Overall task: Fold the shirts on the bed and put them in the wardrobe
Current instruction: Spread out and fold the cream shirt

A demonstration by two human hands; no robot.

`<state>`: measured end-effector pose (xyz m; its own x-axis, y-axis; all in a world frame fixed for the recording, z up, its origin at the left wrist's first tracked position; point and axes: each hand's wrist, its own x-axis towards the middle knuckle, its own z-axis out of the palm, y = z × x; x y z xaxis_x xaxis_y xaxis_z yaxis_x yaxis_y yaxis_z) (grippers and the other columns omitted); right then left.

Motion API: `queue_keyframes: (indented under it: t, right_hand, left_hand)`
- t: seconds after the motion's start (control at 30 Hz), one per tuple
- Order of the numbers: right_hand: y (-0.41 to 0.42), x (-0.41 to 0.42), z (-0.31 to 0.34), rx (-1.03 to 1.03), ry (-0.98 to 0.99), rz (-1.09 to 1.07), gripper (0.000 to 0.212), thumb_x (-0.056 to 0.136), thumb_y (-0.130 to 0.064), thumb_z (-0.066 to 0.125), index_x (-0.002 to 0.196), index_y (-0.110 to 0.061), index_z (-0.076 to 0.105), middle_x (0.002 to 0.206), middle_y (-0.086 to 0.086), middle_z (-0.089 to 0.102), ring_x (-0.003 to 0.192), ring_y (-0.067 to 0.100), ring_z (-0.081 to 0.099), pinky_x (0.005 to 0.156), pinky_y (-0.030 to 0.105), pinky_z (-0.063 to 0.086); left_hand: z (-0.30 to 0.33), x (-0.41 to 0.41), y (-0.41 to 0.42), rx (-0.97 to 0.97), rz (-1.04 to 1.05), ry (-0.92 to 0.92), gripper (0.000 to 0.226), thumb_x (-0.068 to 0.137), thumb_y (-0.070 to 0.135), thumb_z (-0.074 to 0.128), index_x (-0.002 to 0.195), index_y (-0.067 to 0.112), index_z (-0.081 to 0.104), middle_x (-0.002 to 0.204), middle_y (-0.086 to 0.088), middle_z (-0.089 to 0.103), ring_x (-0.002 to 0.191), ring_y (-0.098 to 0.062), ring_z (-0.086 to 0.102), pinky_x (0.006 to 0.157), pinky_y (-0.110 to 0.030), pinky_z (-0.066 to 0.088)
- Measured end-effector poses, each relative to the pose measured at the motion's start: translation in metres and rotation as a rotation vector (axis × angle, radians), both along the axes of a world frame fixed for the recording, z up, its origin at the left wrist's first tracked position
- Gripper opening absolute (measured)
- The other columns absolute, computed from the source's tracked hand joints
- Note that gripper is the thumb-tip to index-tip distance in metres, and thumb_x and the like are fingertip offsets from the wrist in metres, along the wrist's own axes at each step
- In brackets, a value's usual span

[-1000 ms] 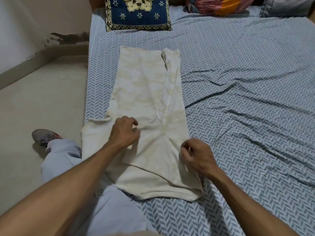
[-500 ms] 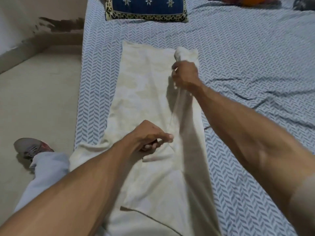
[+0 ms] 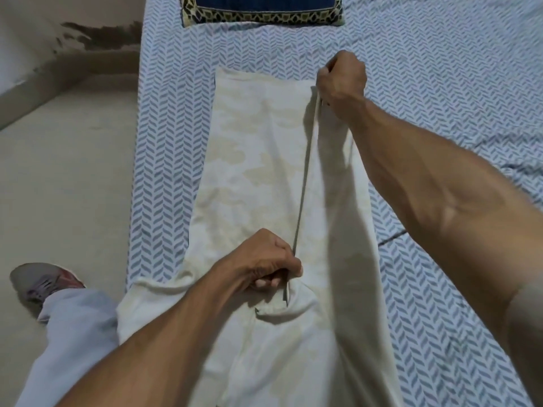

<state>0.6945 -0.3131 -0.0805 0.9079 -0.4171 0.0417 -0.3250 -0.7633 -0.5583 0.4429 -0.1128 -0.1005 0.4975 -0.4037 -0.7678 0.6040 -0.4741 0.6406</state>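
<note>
A cream shirt [image 3: 252, 171] with a faint blotched pattern lies lengthwise on the bed [image 3: 440, 98], near its left edge. Its right side is folded over, and that folded edge is lifted and pulled taut between my hands. My right hand [image 3: 342, 83] grips the far end of the edge near the shirt's top right corner. My left hand [image 3: 270, 262] pinches the same edge at the middle of the shirt. A sleeve [image 3: 147, 295] hangs off the bed's left side.
A blue pillow with a gold patterned border [image 3: 261, 10] lies at the head of the bed, just beyond the shirt. The floor [image 3: 64, 186] runs along the left, where my leg in light trousers [image 3: 73, 333] and a grey shoe [image 3: 41, 280] show.
My right hand went from the shirt's near right side up to its far corner and raised the folded edge. My left hand shifted right and took hold of that edge. The camera leaned closer.
</note>
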Motion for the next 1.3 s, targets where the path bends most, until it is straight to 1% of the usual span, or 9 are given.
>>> queue_keyframes:
  t: [0.33, 0.47, 0.53, 0.63, 0.77, 0.9, 1.1, 1.2, 1.3]
  right_hand:
    - [0.011, -0.001, -0.025, 0.157, 0.065, 0.239, 0.028, 0.089, -0.011, 0.056, 0.111, -0.014, 0.073, 0.114, 0.002, 0.072, 0.111, 0.017, 0.063, 0.091, 0.024, 0.050]
    - [0.003, -0.010, -0.023, 0.253, 0.137, 0.308, 0.046, 0.083, -0.005, 0.058, 0.128, -0.009, 0.065, 0.124, 0.007, 0.068, 0.118, 0.021, 0.062, 0.105, 0.039, 0.049]
    - [0.002, -0.036, -0.015, 0.300, 0.138, 0.343, 0.059, 0.087, -0.008, 0.058, 0.145, -0.014, 0.050, 0.141, 0.004, 0.058, 0.129, 0.018, 0.055, 0.109, 0.022, 0.042]
    - [0.002, -0.112, -0.015, 0.255, 0.013, 0.345, 0.044, 0.099, -0.016, 0.058, 0.142, -0.013, 0.051, 0.138, 0.006, 0.059, 0.128, 0.017, 0.055, 0.085, -0.005, 0.033]
    - [-0.001, -0.261, -0.035, 0.128, -0.074, 0.282, 0.032, 0.096, -0.020, 0.063, 0.127, -0.013, 0.063, 0.128, 0.006, 0.065, 0.119, 0.023, 0.060, 0.104, 0.027, 0.043]
    - [0.007, -0.406, -0.040, 0.044, -0.157, 0.245, 0.027, 0.089, -0.020, 0.067, 0.114, -0.013, 0.070, 0.129, 0.007, 0.063, 0.122, 0.025, 0.058, 0.110, 0.030, 0.039]
    - [-0.002, -0.553, -0.045, -0.151, 0.006, 0.629, 0.067, 0.080, -0.060, 0.071, 0.132, -0.018, 0.062, 0.154, 0.008, 0.044, 0.143, 0.023, 0.039, 0.112, 0.038, 0.035]
    - [-0.014, -0.584, -0.047, -0.256, -0.006, 0.722, 0.068, 0.081, -0.062, 0.069, 0.133, -0.020, 0.060, 0.153, 0.006, 0.046, 0.141, 0.023, 0.041, 0.107, 0.039, 0.034]
    - [-0.024, -0.587, -0.044, -0.274, -0.111, 0.677, 0.036, 0.085, -0.039, 0.071, 0.113, -0.016, 0.066, 0.128, 0.004, 0.059, 0.116, 0.027, 0.059, 0.092, 0.037, 0.044]
  left_hand:
    - [-0.005, -0.001, -0.002, 0.051, 0.007, -0.019, 0.029, 0.070, 0.001, 0.067, 0.046, 0.011, 0.053, 0.046, -0.017, 0.053, 0.032, -0.019, 0.032, 0.041, -0.025, 0.024]
    - [-0.005, -0.002, -0.003, 0.072, -0.004, -0.040, 0.024, 0.069, 0.002, 0.067, 0.050, 0.008, 0.055, 0.047, -0.017, 0.053, 0.031, -0.019, 0.032, 0.041, -0.025, 0.024]
    - [-0.003, -0.004, -0.005, 0.087, 0.009, -0.055, 0.015, 0.069, 0.002, 0.067, 0.056, 0.003, 0.059, 0.047, -0.017, 0.053, 0.030, -0.019, 0.032, 0.041, -0.025, 0.025]
    - [0.001, -0.006, -0.008, 0.106, 0.065, -0.064, 0.006, 0.069, 0.001, 0.066, 0.065, -0.003, 0.064, 0.046, -0.016, 0.052, 0.029, -0.018, 0.033, 0.040, -0.023, 0.028]
    - [0.008, -0.016, -0.012, 0.134, 0.120, -0.122, 0.011, 0.068, 0.005, 0.068, 0.059, -0.002, 0.065, 0.050, -0.018, 0.054, 0.032, -0.020, 0.037, 0.043, -0.024, 0.032]
    - [0.018, -0.037, -0.010, 0.174, 0.206, -0.252, 0.021, 0.072, 0.017, 0.078, 0.061, 0.001, 0.071, 0.056, -0.020, 0.064, 0.041, -0.023, 0.054, 0.047, -0.030, 0.045]
    - [0.041, -0.087, 0.031, 0.533, -0.137, -0.527, 0.073, 0.054, 0.085, 0.071, 0.061, 0.012, 0.063, 0.054, -0.006, 0.061, 0.057, -0.023, 0.063, 0.053, -0.027, 0.039]
    - [0.039, -0.120, 0.055, 0.585, -0.256, -0.456, 0.071, 0.043, 0.075, 0.076, 0.077, 0.013, 0.067, 0.070, -0.005, 0.068, 0.070, -0.021, 0.068, 0.055, -0.026, 0.044]
    - [0.041, -0.144, 0.060, 0.524, -0.257, -0.400, 0.041, 0.064, 0.041, 0.086, 0.061, 0.013, 0.057, 0.057, 0.002, 0.054, 0.056, -0.015, 0.055, 0.050, -0.024, 0.037]
